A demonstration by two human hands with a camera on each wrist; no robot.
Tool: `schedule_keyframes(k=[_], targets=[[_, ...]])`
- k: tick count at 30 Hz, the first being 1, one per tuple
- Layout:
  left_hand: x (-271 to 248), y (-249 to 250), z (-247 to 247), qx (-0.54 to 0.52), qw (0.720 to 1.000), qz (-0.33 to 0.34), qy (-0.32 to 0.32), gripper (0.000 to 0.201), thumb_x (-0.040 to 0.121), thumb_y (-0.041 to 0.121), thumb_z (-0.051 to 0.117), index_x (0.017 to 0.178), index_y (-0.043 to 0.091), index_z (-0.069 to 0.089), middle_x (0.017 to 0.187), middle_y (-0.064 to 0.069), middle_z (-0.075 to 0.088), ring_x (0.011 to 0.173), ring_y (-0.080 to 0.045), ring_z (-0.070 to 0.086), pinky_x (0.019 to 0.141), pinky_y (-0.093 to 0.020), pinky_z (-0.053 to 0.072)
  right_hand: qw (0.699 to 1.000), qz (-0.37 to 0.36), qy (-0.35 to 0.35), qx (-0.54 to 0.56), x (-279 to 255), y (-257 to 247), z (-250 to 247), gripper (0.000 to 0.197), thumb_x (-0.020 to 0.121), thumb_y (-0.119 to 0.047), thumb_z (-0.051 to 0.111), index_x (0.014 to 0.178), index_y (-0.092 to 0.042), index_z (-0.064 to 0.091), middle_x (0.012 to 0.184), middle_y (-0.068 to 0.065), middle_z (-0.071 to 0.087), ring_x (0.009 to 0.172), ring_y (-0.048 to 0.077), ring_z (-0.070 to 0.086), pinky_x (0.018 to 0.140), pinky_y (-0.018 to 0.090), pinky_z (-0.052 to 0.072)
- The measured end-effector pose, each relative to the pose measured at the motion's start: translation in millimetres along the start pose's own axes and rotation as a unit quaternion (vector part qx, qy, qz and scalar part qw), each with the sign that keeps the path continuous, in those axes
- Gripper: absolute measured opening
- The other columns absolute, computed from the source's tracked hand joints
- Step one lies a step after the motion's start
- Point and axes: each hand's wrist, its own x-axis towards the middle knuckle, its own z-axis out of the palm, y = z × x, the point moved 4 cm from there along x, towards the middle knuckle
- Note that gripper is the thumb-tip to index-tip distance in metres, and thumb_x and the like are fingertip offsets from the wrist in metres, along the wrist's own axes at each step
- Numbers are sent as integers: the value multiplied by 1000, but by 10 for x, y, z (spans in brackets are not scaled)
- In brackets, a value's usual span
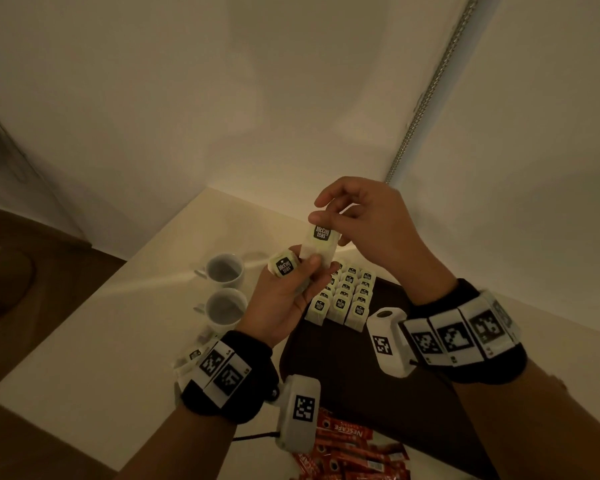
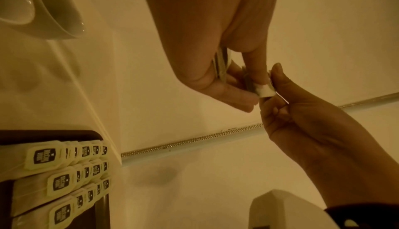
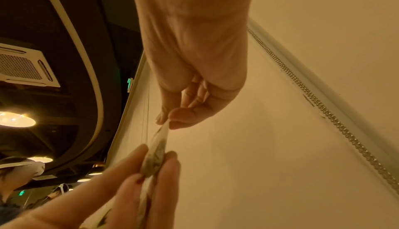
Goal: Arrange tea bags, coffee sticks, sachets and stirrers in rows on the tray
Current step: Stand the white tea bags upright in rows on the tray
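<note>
**Both hands share one tea bag above the tray**

Over the far end of the dark tray point(image 1: 343, 358), the right hand point(image 1: 371, 223) pinches the top edge of a tea bag point(image 1: 321, 242) between thumb and forefinger; its other fingers are loosely curled. The bag hangs upright, its black "McCoy teas" label facing the head camera. The left hand point(image 1: 288, 299) pinches the same bag's lower edge with thumb and fingertips, and its grip also closes round a second tea bag point(image 1: 284, 265) tucked against the palm, label up. From the right wrist view the shared bag shows edge-on, stretched between the two pinches.

Below the hands, more tea bags point(image 1: 347, 296) lie on the tray in three neat rows, overlapping like shingles, labels up. They fill the tray's far left corner. The left wrist view shows the same rows point(image 2: 62, 178) against the tray's rounded corner.

On the pale bench point(image 1: 84, 341), left of the tray, stand two white cups point(image 1: 224, 289), one behind the other. A few loose tea bags point(image 1: 191, 356) lie by the left wrist, partly hidden behind the wristband. Near the front edge, a heap of red Nescafé coffee sticks point(image 1: 354, 452) lies just off the tray's near edge. Both wrists wear black bands with white marker blocks.
</note>
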Motion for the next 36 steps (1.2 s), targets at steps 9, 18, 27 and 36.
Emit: schedule_keyframes(k=[9, 18, 27, 36], targets=[[40, -121, -106, 62, 998, -6, 17, 18, 74, 10, 62, 93, 10, 61, 80, -3, 72, 72, -13, 69, 69, -22, 58, 1000, 14, 0, 10, -68, 188, -81, 14, 73, -15, 79, 81, -15, 67, 68, 1, 64, 56, 20, 64, 52, 22, 53], [57, -40, -664, 43, 986, -35, 159, 32, 83, 30, 58, 107, 10, 61, 100, -9, 73, 94, -26, 70, 80, -32, 59, 972, 135, -124, -149, -385, 1440, 93, 15, 82, -2, 66, 94, -12, 66, 81, -2, 63, 65, 1, 57, 63, 18, 48], [67, 38, -753, -12, 981, -71, 178, 52, 99, 50, 30, 110, 9, 61, 109, -15, 70, 100, -32, 68, 84, -41, 56, 927, 301, -180, -130, -652, 2367, 457, 19, 81, -4, 69, 91, -18, 59, 100, 13, 68, 86, 15, 61, 67, 19, 45], [78, 17, -817, 4, 981, -64, 185, 53, 97, 52, 32, 113, 9, 60, 108, -14, 71, 97, -31, 69, 86, -40, 55, 934, 316, -70, -151, -523, 2619, 444, 20, 79, 1, 70, 97, -2, 63, 92, 17, 70, 87, 18, 63, 75, 19, 43]])
